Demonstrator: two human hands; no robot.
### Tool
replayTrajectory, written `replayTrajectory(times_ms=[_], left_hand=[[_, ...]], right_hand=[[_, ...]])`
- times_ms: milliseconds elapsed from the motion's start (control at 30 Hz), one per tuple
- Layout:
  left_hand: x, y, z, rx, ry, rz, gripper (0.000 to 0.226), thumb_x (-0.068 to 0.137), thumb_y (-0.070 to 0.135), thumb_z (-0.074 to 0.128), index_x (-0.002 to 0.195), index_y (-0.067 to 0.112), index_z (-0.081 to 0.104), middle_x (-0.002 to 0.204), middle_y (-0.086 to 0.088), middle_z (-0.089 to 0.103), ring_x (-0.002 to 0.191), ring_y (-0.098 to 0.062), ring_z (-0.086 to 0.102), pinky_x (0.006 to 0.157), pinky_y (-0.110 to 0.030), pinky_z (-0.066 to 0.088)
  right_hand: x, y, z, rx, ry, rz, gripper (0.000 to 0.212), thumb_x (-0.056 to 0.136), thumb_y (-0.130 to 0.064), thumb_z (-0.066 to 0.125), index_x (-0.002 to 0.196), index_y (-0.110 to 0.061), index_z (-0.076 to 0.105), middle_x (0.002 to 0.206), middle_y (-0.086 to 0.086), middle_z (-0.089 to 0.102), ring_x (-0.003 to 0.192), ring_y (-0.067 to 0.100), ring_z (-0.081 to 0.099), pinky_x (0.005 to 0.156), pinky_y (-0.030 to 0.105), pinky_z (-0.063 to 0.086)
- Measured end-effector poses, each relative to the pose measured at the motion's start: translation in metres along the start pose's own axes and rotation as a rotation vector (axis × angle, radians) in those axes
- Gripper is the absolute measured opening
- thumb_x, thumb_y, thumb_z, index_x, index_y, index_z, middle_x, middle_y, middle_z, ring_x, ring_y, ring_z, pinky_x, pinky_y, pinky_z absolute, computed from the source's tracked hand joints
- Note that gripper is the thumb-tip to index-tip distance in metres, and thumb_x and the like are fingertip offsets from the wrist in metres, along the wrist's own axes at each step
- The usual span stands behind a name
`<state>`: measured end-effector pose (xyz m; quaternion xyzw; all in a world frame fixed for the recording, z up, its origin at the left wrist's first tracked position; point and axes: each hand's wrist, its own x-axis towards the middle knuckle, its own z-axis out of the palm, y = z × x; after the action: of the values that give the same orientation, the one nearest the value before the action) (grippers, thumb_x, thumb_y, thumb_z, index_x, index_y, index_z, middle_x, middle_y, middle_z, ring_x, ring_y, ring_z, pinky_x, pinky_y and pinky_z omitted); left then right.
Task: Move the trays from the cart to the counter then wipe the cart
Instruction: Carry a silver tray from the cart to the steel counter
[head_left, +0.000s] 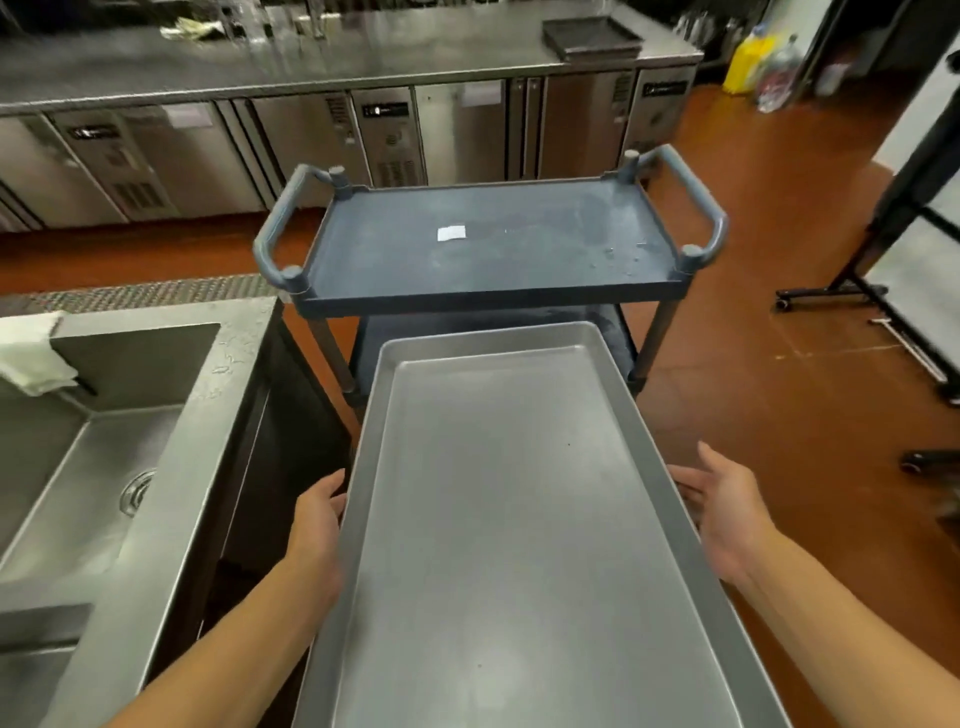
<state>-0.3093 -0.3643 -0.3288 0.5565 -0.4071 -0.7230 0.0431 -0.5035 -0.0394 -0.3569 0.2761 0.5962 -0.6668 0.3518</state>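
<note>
Hands — left hand (316, 525) grips tray (519, 519) edge | right hand (727, 514) spread, seemingly under rim | cart (488, 244) beyond

2 bare forearms w/ no sleeves visible up to the frame's bottom edge, 1 on each side of the long silver metal baking tray (519, 519). No gloves, watch, bracelets or rings seen. Left hand (317, 525), at the tray's left rim: back of hand shows, fingertips hidden under the rim. Right hand (727, 514), at the tray's right rim: palm side shows, thumb and fingers visible, slightly motion-blurred.
</note>
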Motion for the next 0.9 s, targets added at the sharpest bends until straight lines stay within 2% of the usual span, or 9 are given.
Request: replayTrajectory(times_ms=[100, 200, 333, 433, 633, 767, 900], left_hand=[[-0.048, 0.003, 0.021, 0.035, -0.04, 0.023, 0.052, 0.099, 0.05, 0.047, 0.123, 0.009, 0.069, 0.108, -0.013, 0.073, 0.082, -0.028, 0.07, 0.062, -0.036, 0.051], [-0.084, 0.001, 0.052, 0.05, -0.081, 0.092, 0.056, 0.097, 0.052, 0.047, 0.122, 0.008, 0.072, 0.113, -0.014, 0.075, 0.079, -0.027, 0.071, 0.064, -0.035, 0.053], [-0.121, -0.006, 0.103, 0.045, -0.121, 0.197, 0.046, 0.102, 0.046, 0.045, 0.1, 0.011, 0.074, 0.086, -0.007, 0.074, 0.065, -0.023, 0.07, 0.067, -0.036, 0.054], [-0.14, -0.006, 0.144, 0.067, -0.138, 0.187, 0.05, 0.1, 0.051, 0.046, 0.094, 0.01, 0.074, 0.082, -0.006, 0.074, 0.071, -0.024, 0.068, 0.07, -0.037, 0.053], [-0.169, 0.006, 0.229, 0.142, -0.17, 0.259, 0.059, 0.096, 0.055, 0.048, 0.111, 0.006, 0.076, 0.106, -0.012, 0.076, 0.091, -0.029, 0.068, 0.075, -0.04, 0.053], [-0.182, 0.032, 0.291, 0.111, -0.264, 0.233, 0.058, 0.092, 0.056, 0.049, 0.102, 0.004, 0.075, 0.086, -0.012, 0.072, 0.068, -0.029, 0.063, 0.068, -0.036, 0.052], [-0.18, 0.067, 0.356, 0.128, -0.32, 0.221, 0.058, 0.094, 0.056, 0.046, 0.087, 0.004, 0.071, 0.075, -0.013, 0.067, 0.06, -0.03, 0.06, 0.065, -0.034, 0.051]], right_hand=[[-0.041, -0.02, -0.035, 0.027, 0.024, -0.058, 0.069, 0.095, -0.064, 0.046, 0.123, -0.005, 0.068, 0.135, 0.017, 0.061, 0.121, 0.039, 0.059, 0.082, 0.046, 0.051], [-0.067, -0.045, -0.071, 0.061, 0.026, -0.128, 0.066, 0.097, -0.061, 0.045, 0.122, -0.004, 0.068, 0.132, 0.018, 0.063, 0.116, 0.036, 0.062, 0.083, 0.046, 0.052], [-0.082, -0.083, -0.116, 0.092, 0.005, -0.187, 0.061, 0.098, -0.059, 0.045, 0.115, -0.005, 0.07, 0.128, 0.017, 0.066, 0.116, 0.035, 0.063, 0.099, 0.051, 0.05], [-0.088, -0.114, -0.149, 0.092, -0.012, -0.22, 0.06, 0.099, -0.058, 0.043, 0.112, -0.005, 0.069, 0.124, 0.016, 0.068, 0.114, 0.036, 0.063, 0.094, 0.049, 0.052], [-0.099, -0.18, -0.214, 0.099, -0.038, -0.285, 0.06, 0.098, -0.057, 0.045, 0.113, -0.004, 0.068, 0.123, 0.017, 0.067, 0.115, 0.036, 0.062, 0.093, 0.049, 0.052], [-0.099, -0.241, -0.245, 0.122, -0.042, -0.333, 0.059, 0.098, -0.055, 0.047, 0.111, -0.003, 0.068, 0.125, 0.017, 0.065, 0.116, 0.035, 0.061, 0.087, 0.047, 0.053], [-0.085, -0.31, -0.261, 0.113, -0.042, -0.369, 0.061, 0.099, -0.054, 0.046, 0.111, 0.0, 0.069, 0.123, 0.017, 0.065, 0.104, 0.032, 0.062, 0.071, 0.041, 0.05]])
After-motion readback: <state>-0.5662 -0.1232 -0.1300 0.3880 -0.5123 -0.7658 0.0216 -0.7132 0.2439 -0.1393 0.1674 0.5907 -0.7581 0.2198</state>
